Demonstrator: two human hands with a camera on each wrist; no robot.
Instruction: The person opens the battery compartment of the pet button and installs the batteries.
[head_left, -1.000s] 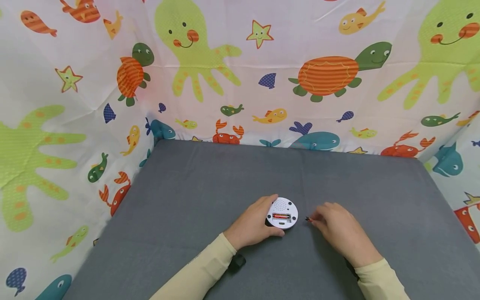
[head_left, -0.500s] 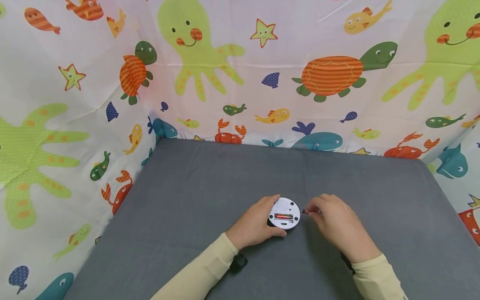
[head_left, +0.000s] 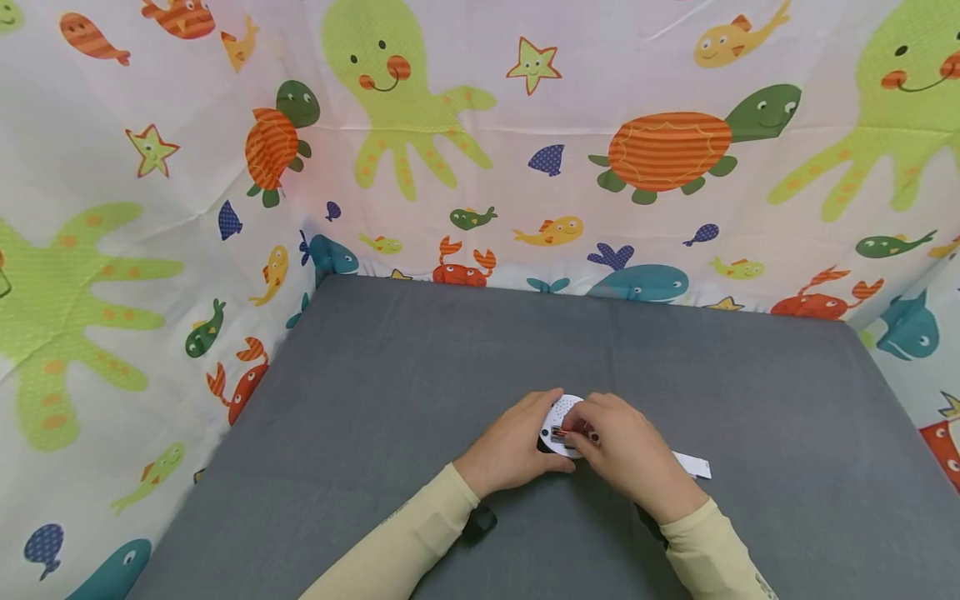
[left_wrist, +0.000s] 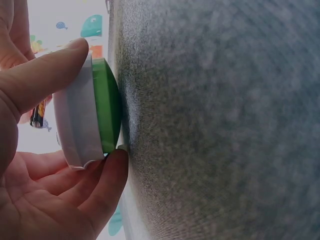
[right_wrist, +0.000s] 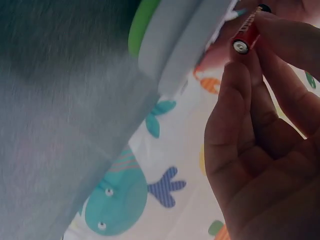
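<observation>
Nearest, the left sleeve [head_left: 397, 533] and the right sleeve [head_left: 712, 554] run off the near edge, so the upper arms are cut off. A dark band [head_left: 480, 523] shows under the left wrist, its shape hard to make out. To the right, a white strip [head_left: 693, 465] lies partly behind the right forearm; a drag of that arm could shift it. The left hand [head_left: 510, 446] grips the white-and-green round gadget [head_left: 560, 409] by its rim, thumb on the near side, its green side turned down to the grey table [head_left: 450, 350]. The right hand [head_left: 630, 446] pinches a small red battery [right_wrist: 250, 31] between thumb and fingers over the gadget's right part. The pinch looks slight, so the battery could slip if it catches the edge of the compartment [head_left: 557, 434]. If the ends are the wrong way round, it probably won't work or seat well; which pole faces where is too small to tell. Pressing hard could tip the gadget should the left grip loosen. The right fingers hide most of the compartment, so what lies in it is unclear. Far off, the sea-animal curtain [head_left: 480, 167] is cut by the frame's top.
</observation>
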